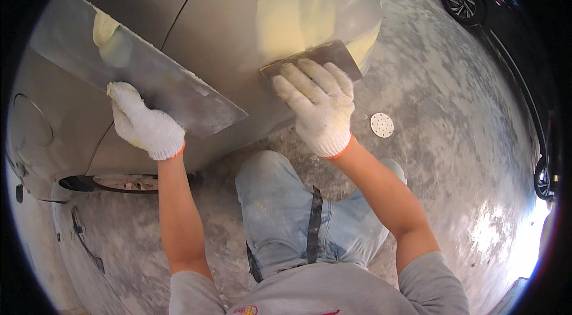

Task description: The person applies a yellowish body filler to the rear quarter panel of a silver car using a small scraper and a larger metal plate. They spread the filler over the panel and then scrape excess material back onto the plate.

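My gloved left hand (145, 119) grips a long metal board (179, 100), held at a slant, with a lump of pale yellow putty (104, 32) near its upper end. My gloved right hand (317, 106) holds a dark rectangular spreader (348, 63) by its face, fingers spread over it, against a grey-beige car body (214, 29). Just above the spreader is a broad patch of pale putty (280, 20) on the panel, and another strip of it (366, 44) runs along the curved edge at the right.
A dark car (482, 5) stands at the far right. A round white perforated disc (382, 125) lies on the mottled floor (435, 154) by my right arm. A wheel (119, 182) shows under the panel at lower left. My bent knees are below the panel.
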A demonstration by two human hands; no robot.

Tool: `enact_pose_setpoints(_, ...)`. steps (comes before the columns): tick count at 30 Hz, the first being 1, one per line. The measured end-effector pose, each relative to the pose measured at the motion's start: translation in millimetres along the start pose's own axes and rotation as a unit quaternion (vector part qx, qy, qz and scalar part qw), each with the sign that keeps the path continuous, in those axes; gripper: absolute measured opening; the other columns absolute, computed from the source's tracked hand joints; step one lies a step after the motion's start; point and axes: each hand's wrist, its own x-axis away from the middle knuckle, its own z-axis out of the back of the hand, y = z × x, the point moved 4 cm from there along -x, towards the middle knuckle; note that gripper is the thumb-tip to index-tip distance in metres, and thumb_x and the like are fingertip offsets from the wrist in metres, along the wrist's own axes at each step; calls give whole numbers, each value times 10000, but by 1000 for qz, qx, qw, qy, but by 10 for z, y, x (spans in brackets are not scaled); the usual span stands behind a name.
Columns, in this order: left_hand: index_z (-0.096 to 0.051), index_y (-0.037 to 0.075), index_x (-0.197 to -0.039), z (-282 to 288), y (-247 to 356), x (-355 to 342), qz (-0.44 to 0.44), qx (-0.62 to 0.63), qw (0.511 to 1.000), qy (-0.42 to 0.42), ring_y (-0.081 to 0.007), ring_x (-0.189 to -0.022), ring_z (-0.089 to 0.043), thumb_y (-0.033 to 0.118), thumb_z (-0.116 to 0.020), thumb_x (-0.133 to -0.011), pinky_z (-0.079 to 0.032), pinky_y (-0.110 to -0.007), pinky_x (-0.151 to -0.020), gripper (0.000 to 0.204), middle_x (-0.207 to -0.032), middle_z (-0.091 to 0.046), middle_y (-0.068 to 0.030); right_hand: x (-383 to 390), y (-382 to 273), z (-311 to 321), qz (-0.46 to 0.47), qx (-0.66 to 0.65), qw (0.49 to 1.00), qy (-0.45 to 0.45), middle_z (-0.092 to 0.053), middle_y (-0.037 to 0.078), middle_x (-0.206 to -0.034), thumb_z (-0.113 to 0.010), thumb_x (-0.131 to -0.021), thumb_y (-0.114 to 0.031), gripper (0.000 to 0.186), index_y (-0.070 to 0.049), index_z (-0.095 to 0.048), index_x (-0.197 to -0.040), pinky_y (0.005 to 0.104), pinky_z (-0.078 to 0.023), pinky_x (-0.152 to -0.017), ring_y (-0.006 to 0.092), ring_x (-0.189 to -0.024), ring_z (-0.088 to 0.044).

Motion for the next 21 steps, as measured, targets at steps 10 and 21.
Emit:
enact_pose_setpoints(10, -658, -11, -943, -8, -56, -8, 12, 19, 1000, -8, -161, -852, -504, 418, -596, -1071, -463, -308, -805, 451, -903, -588, -32, -662, 416, -63, -57, 21, 990, 128, -769, 114, -1142, -652, -698, 61, 411, -64, -783, -1067, 461, -541, -931, 336, -1105, -715)
enact_pose_setpoints(21, -647, -18, -943, -87, 10, 61, 10, 28, 1000, 3, -153, -881, -492, 385, -597, -1073, -480, -310, -855, 425, -957, -582, -30, -240, 146, -175, -47, -26, 998, 25, -763, 55, -1177, -741, -754, -87, 349, -137, -779, -1097, 441, -547, -930, 283, -1124, -695)
